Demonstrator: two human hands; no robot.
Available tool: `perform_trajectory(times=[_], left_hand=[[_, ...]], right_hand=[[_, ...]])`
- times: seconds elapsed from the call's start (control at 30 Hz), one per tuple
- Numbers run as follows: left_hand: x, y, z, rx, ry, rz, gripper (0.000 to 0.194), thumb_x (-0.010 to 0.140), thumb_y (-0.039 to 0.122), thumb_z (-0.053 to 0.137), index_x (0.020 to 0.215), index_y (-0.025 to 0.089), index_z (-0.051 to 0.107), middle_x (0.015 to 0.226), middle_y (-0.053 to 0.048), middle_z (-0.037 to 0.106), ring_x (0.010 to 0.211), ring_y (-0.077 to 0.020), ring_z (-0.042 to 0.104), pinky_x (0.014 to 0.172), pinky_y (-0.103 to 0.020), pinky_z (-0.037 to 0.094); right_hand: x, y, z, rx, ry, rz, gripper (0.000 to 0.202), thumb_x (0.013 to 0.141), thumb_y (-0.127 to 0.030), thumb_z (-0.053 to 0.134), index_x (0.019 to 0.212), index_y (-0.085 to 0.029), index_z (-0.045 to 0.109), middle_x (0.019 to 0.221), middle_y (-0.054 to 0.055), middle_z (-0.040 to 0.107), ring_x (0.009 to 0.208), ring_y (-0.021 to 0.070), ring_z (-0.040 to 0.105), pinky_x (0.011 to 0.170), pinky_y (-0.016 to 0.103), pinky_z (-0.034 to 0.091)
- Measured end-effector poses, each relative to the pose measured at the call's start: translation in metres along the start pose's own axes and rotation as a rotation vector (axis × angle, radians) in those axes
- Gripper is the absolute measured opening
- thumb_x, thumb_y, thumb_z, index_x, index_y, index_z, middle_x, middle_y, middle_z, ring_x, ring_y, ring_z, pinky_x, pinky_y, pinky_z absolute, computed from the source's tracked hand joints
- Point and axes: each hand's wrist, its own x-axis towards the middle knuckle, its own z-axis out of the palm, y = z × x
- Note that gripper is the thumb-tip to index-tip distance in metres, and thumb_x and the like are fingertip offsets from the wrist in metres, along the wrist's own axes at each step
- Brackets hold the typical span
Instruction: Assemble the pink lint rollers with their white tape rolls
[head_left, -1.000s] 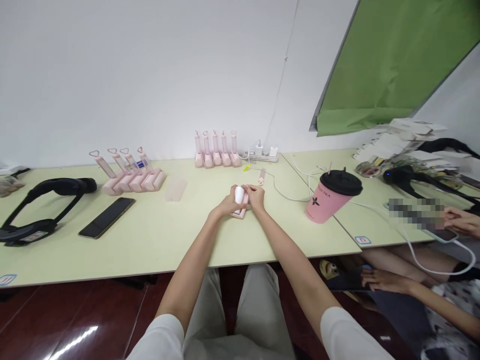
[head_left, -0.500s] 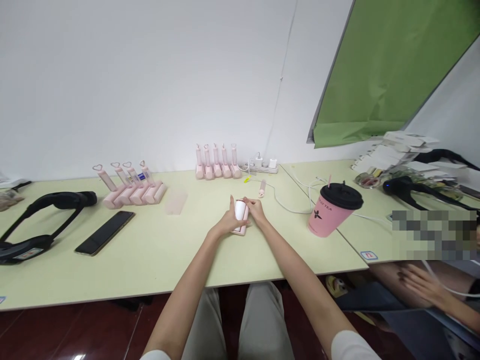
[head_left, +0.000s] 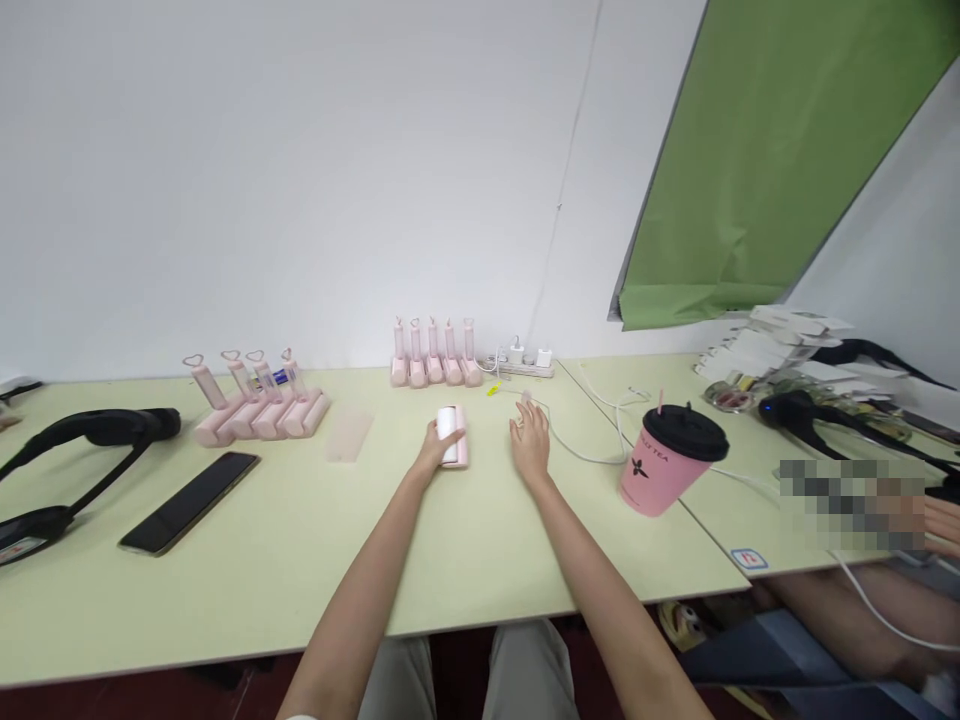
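A pink case with a white roll-shaped part [head_left: 448, 432] lies on the light green table [head_left: 315, 560] in front of me. My left hand [head_left: 432, 447] grips it from the left, thumb across the white part. To its right my right hand [head_left: 531, 440] is over the table with its fingers apart, holding nothing. The fingertips reach a small pink piece [head_left: 526, 397], which they mostly cover. Behind, by the wall, stands a row of several pink devices [head_left: 434, 370]. A thin pale pink sheet [head_left: 350, 436] lies to the left.
Further left are more pink devices [head_left: 262, 415], a phone [head_left: 191, 500] and a black headset [head_left: 112, 428]. At right stand a pink cup [head_left: 664, 465] and a white cable [head_left: 592, 460]; a power strip [head_left: 525, 370] lies by the wall. Another person's hand [head_left: 945, 522] shows at far right.
My right hand has let go of the pink case, moved right and opened over the small pink piece. My left hand has shifted slightly left with the case. The camera view has tilted up a little.
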Motion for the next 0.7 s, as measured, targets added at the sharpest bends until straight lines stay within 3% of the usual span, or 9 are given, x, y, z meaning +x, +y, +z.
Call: perform_trajectory(times=[0.1, 0.2, 0.27, 0.33, 0.47, 0.53, 0.63, 0.7], left_hand=[[0.013, -0.002, -0.017, -0.15, 0.107, -0.035, 0.058, 0.065, 0.041, 0.066, 0.112, 0.018, 0.04, 0.108, -0.012, 0.054, 0.088, -0.018, 0.056, 0.073, -0.028, 0.046], [0.019, -0.004, -0.026, -0.214, 0.137, 0.019, 0.053, 0.065, 0.042, 0.065, 0.108, 0.02, 0.041, 0.106, -0.008, 0.055, 0.085, -0.015, 0.057, 0.07, -0.025, 0.047], [0.023, -0.006, -0.028, -0.217, 0.136, 0.046, 0.053, 0.065, 0.043, 0.065, 0.107, 0.021, 0.042, 0.106, -0.007, 0.056, 0.085, -0.0149, 0.057, 0.07, -0.025, 0.047], [0.026, -0.01, -0.028, -0.211, 0.146, 0.041, 0.056, 0.064, 0.045, 0.066, 0.108, 0.02, 0.042, 0.106, -0.008, 0.056, 0.085, -0.0156, 0.058, 0.07, -0.026, 0.047], [0.031, -0.015, -0.029, -0.147, 0.185, 0.003, 0.061, 0.061, 0.046, 0.068, 0.108, 0.017, 0.041, 0.107, -0.011, 0.055, 0.088, -0.0178, 0.057, 0.073, -0.029, 0.046], [0.03, -0.014, -0.03, -0.09, 0.181, -0.004, 0.058, 0.061, 0.046, 0.068, 0.105, 0.016, 0.044, 0.106, -0.012, 0.056, 0.088, -0.0188, 0.057, 0.074, -0.03, 0.046], [0.027, -0.012, -0.031, -0.024, 0.162, 0.004, 0.053, 0.063, 0.044, 0.067, 0.102, 0.015, 0.046, 0.103, -0.012, 0.057, 0.089, -0.0197, 0.056, 0.075, -0.03, 0.045], [0.026, -0.011, -0.03, -0.005, 0.16, 0.019, 0.052, 0.064, 0.044, 0.066, 0.102, 0.015, 0.046, 0.104, -0.012, 0.057, 0.09, -0.0199, 0.056, 0.075, -0.029, 0.045]], right_hand=[[0.012, 0.009, 0.008, -0.218, -0.07, -0.003, 0.047, 0.084, -0.035, 0.037, 0.128, -0.019, 0.039, 0.139, 0.01, 0.029, 0.13, 0.0246, 0.017, 0.101, 0.045, 0.02], [0.029, 0.013, 0.014, -0.313, -0.23, -0.029, 0.035, 0.082, -0.03, 0.04, 0.111, -0.015, 0.054, 0.134, 0.015, 0.037, 0.12, 0.0276, 0.035, 0.095, 0.045, 0.027], [0.037, 0.014, 0.015, -0.3, -0.329, -0.08, 0.025, 0.08, -0.022, 0.041, 0.089, -0.014, 0.062, 0.124, 0.015, 0.046, 0.105, 0.0239, 0.049, 0.088, 0.038, 0.035], [0.036, 0.012, 0.013, -0.239, -0.377, -0.165, 0.024, 0.078, -0.014, 0.038, 0.079, -0.015, 0.062, 0.115, 0.012, 0.052, 0.092, 0.0178, 0.055, 0.082, 0.031, 0.038], [0.014, 0.002, 0.005, -0.162, -0.37, -0.283, 0.034, 0.078, -0.007, 0.031, 0.099, -0.018, 0.055, 0.106, 0.008, 0.055, 0.088, 0.0149, 0.055, 0.082, 0.032, 0.038], [0.0, -0.005, 0.001, -0.196, -0.389, -0.305, 0.035, 0.079, -0.01, 0.033, 0.108, -0.019, 0.05, 0.105, 0.008, 0.056, 0.093, 0.0172, 0.053, 0.089, 0.041, 0.032], [-0.013, -0.015, 0.0, -0.282, -0.402, -0.361, 0.034, 0.082, -0.022, 0.039, 0.115, -0.02, 0.045, 0.105, 0.009, 0.057, 0.1, 0.0213, 0.049, 0.098, 0.056, 0.013], [-0.016, -0.021, 0.002, -0.319, -0.376, -0.421, 0.036, 0.084, -0.028, 0.04, 0.118, -0.021, 0.043, 0.107, 0.009, 0.056, 0.103, 0.0227, 0.046, 0.098, 0.06, 0.004]])
